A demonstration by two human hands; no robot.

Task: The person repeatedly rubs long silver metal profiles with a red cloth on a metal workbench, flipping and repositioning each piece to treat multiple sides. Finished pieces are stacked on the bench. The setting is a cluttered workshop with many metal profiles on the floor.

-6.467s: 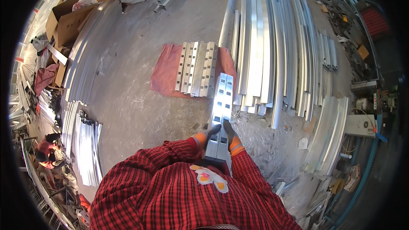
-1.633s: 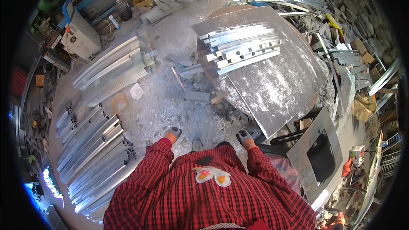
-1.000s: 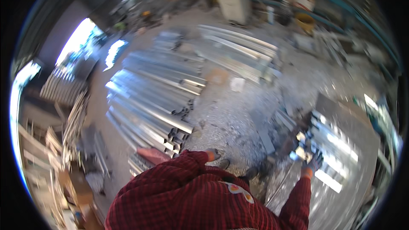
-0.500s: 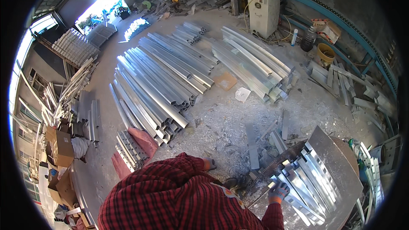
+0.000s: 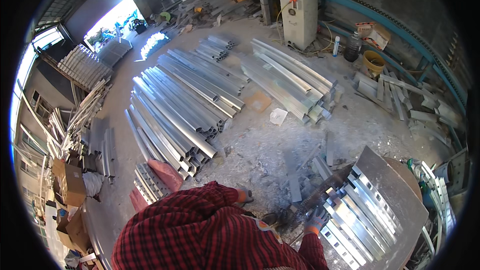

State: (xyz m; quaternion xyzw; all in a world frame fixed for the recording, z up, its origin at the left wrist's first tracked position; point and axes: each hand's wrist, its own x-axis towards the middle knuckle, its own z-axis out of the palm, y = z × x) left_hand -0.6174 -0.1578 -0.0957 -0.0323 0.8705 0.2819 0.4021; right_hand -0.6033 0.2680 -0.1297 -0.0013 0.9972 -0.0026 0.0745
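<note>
My right hand (image 5: 317, 219), in a grey and orange glove, is closed over the upper end of a slotted metal bar (image 5: 342, 246). That bar lies along the near left side of a row of shiny metal bars (image 5: 356, 212) on a metal-topped bench (image 5: 407, 215). Several of the bars have rectangular slots. Away from the bench, my left hand (image 5: 244, 196) hangs low past the red plaid sleeve, gloved in grey. Its fingers look loosely apart, and nothing shows in them.
Long metal profiles (image 5: 172, 107) lie in rows on the floor ahead, with another stack (image 5: 290, 82) to their right. Offcuts (image 5: 295, 182) and shavings lie beside the bench. A grey machine cabinet (image 5: 300, 22) and yellow bucket (image 5: 372, 61) stand far right; cardboard boxes (image 5: 70, 182) stand left.
My right hand has moved a little left, and the slotted bar under it has shifted left, apart from the others. My left hand stays low at my side. The view has shifted slightly.
</note>
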